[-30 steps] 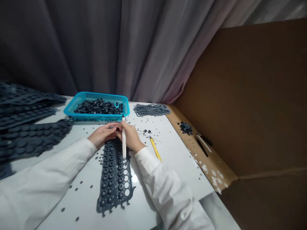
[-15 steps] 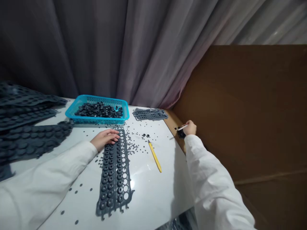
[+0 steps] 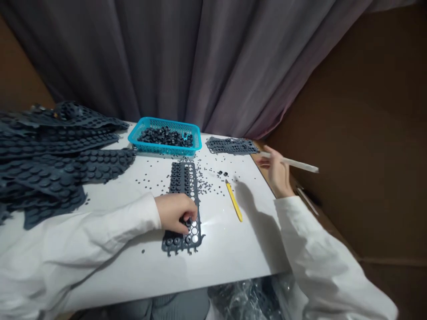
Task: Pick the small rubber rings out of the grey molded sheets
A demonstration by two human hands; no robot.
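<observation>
A dark grey rubber sheet with rows of raised rings and a column of round holes lies flat on the white table. Over its near half is my left hand, thumb and index finger curled around a black rubber ring in the sheet. My right hand is raised at the table's right edge, its fingers closed on a long white stick that points right. The stick's other end is partly hidden by the hand. Between the hands lies a yellow pen-like tool, with two small black rubber pieces beyond its tip.
A blue basket of small black rubber parts stands at the back. Grey rubber sheets are heaped at the left; a punched sheet lies at the back right. Small dark discs are scattered about. Another white stick lies at the right.
My left hand has moved from the sheet's far end to its near half and curled its fingers. My right hand has risen with the white stick, away from dark pieces at the right edge. The view has shifted.
</observation>
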